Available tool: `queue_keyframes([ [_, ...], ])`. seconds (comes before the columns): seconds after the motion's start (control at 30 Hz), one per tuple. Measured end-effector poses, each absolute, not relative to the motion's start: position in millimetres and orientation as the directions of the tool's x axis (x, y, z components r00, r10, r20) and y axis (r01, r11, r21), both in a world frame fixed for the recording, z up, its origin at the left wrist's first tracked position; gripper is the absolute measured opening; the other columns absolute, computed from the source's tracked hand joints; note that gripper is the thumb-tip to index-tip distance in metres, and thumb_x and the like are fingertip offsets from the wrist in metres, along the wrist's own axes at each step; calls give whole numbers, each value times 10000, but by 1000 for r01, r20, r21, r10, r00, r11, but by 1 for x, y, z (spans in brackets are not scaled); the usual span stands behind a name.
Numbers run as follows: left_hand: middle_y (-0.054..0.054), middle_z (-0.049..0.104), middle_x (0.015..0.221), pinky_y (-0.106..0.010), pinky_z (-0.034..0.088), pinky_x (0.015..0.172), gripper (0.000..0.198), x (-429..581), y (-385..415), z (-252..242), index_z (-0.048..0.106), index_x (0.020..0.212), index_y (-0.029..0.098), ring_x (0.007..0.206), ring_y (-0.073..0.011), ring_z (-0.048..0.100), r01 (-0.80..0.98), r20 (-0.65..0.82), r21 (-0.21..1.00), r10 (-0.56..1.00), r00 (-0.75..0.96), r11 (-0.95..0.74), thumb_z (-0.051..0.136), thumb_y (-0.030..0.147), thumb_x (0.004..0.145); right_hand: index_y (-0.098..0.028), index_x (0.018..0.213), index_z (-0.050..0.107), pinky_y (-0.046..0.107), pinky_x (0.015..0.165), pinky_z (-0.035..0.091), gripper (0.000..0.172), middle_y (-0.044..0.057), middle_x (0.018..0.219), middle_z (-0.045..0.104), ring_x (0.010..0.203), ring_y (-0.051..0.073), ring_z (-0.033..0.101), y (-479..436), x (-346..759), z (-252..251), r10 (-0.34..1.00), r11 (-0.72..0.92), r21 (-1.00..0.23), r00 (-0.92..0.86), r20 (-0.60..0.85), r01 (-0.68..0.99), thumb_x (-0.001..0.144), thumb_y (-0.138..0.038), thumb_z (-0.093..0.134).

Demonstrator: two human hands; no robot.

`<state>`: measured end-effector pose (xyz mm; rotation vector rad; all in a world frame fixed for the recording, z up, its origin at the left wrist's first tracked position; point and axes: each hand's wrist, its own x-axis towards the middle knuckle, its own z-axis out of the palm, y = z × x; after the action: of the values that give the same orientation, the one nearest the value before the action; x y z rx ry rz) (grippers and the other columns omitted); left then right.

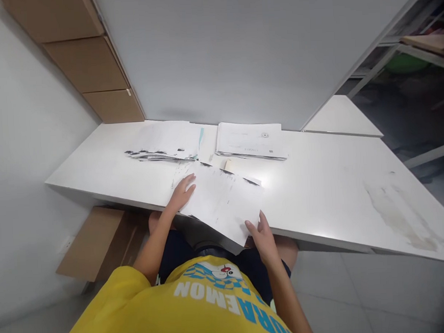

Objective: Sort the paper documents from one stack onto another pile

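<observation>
Spreads left hand (180, 194) at left edge of sheet (219, 198), presumably for steadying. Has sheet on counter (319, 191) with near corner overhanging, perhaps for easier grip. Places right hand (264, 237) there, thumb apart from fingers; cannot tell if pinching.

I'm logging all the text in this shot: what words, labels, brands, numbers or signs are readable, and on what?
"RAEMON": yellow shirt, upside down in this view; lettering before the R is unclear.
Right paper stack: faint print and a small round mark, too small to read.
Front papers: faint marks, unreadable.
Left paper stack: dark marks along the near edge, no readable words.
</observation>
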<state>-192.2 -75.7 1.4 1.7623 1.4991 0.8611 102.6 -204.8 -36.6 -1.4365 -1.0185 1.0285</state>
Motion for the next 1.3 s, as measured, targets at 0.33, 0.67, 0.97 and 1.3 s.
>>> queue_keyframes([
  [0.33,-136,408,1585,-471,351,1210,842,-190,-66,-4,428,1465,281,1508,-317,345,200,352,930,906,-235,-310,643,753,803,-264,1174,675,344,723,593,279,80,961,764,841,247,732,-205,112,28,845,363,-686,88,528,630,949,-389,567],
  [0.67,-37,666,819,-406,548,907,485,-187,-50,47,644,899,214,915,-251,696,-20,510,836,789,-343,-549,755,664,753,-223,1076,578,404,835,552,495,73,960,663,932,245,657,-156,115,-14,772,221,-923,522,362,314,766,-587,705],
  [0.97,-134,651,1255,-436,491,1079,704,-196,-60,11,537,1333,222,1227,-291,622,139,373,924,918,-135,-355,697,662,807,-210,957,598,386,865,478,483,45,902,624,892,217,590,-135,110,-11,773,174,-980,603,198,98,776,-657,625],
  [1.3,-141,635,1280,-429,488,1090,664,-181,-63,-21,541,1300,214,1258,-280,606,165,262,961,926,-272,-223,543,721,872,-207,933,563,353,804,467,473,46,879,606,852,214,558,-135,95,-4,723,85,-978,664,191,188,849,-668,498],
])
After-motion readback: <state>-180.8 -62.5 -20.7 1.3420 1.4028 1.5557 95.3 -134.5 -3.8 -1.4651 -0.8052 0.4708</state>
